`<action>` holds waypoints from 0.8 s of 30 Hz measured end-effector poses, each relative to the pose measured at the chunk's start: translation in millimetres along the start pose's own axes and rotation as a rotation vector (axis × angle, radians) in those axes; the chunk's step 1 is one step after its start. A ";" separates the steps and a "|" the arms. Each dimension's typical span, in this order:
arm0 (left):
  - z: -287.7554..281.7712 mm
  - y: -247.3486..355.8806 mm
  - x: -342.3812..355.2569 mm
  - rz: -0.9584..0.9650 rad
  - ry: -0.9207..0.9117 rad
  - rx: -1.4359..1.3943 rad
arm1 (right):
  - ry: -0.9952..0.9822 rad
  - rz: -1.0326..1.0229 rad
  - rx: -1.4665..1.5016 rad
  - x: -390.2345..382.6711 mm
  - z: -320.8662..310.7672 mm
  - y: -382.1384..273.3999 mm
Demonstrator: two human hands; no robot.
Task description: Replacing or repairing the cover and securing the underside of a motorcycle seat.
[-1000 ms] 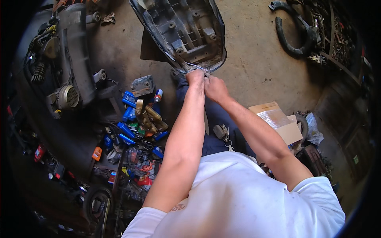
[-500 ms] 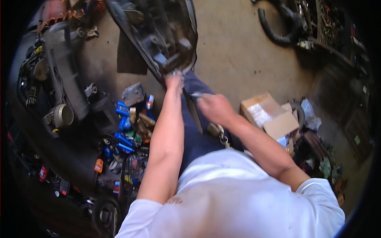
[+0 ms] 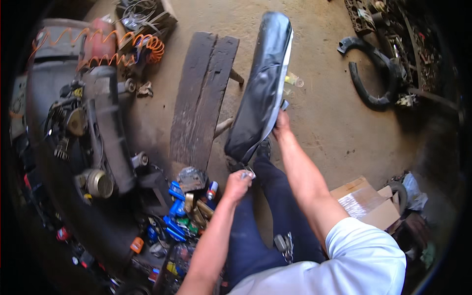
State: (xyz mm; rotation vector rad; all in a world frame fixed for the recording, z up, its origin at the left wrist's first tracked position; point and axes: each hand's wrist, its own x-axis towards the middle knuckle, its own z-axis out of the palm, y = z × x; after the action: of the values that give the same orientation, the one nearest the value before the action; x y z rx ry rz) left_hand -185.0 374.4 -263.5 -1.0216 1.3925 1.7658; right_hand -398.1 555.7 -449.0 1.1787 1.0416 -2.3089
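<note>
Workshop floor [image 3: 319,64]: bare, brownish, stained and scuffed, with small dark specks. Landmark: a low wooden bench [image 3: 199,93], dark weathered planks, a long split running lengthwise, round legs splayed out on its right side.

Black seat [image 3: 260,83] just right of the bench, turned on its side and tilted, glossy cover toward the bench, pale edge along the side away from it. Right hand [image 3: 281,124], farther right of the bench than the seat, is closed on that pale edge; fingers partly hidden. Left hand [image 3: 238,186], nearer the wearer than the bench's near end, has its fingers together on a small pale piece [image 3: 250,173], too small to identify, close to the seat's lower end.

Left of the bench: orange coiled hose [image 3: 156,48] beside its far half, and a large grey machine part [image 3: 110,128] lying lengthwise. Beyond its far end, to the left, a wooden crate [image 3: 168,18] with tangled wire. At its near end, a grimy grey block [image 3: 191,179]; nearer the wearer, a jumble of blue bottles [image 3: 174,223]. Well right of the bench: black curved tubing [image 3: 376,101] on the floor, and, closer to the wearer, an open cardboard box [image 3: 383,211] with a clear plastic bag [image 3: 415,194] past it.
</note>
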 end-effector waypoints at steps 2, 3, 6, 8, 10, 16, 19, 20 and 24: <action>19.8 -5.7 41.5 0.095 0.012 0.202 | 0.022 -0.062 0.016 20.3 -14.9 33.7; 23.6 -4.4 66.3 0.131 0.030 0.277 | 0.037 -0.062 0.004 31.3 -14.2 46.0; 17.1 -29.0 123.8 0.209 0.055 0.415 | 0.009 0.063 0.054 8.9 -47.1 71.3; 22.8 -37.8 139.7 0.233 0.062 0.585 | 0.082 0.104 0.013 1.1 -53.7 71.8; 38.0 -57.6 135.3 0.272 0.071 0.561 | 0.110 0.038 -0.126 -4.2 -70.2 73.1; 31.4 -70.8 98.6 0.112 0.094 0.548 | 0.010 -0.122 -0.350 14.6 -59.1 96.7; 22.3 -66.6 99.6 0.364 0.337 0.578 | 0.216 -0.154 -0.407 44.1 -33.2 105.3; 20.6 -53.0 104.3 0.373 0.381 0.635 | 0.249 -0.216 -0.459 50.5 -26.7 107.9; 12.8 -6.1 182.8 0.563 0.541 0.908 | 0.247 -0.290 -0.512 54.0 -34.9 104.0</action>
State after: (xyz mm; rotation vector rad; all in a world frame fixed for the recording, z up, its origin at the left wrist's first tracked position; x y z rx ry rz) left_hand -269.4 393.5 -425.2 -0.6197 2.6680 0.9259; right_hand -350.0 513.1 -553.0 1.1696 1.8643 -1.9262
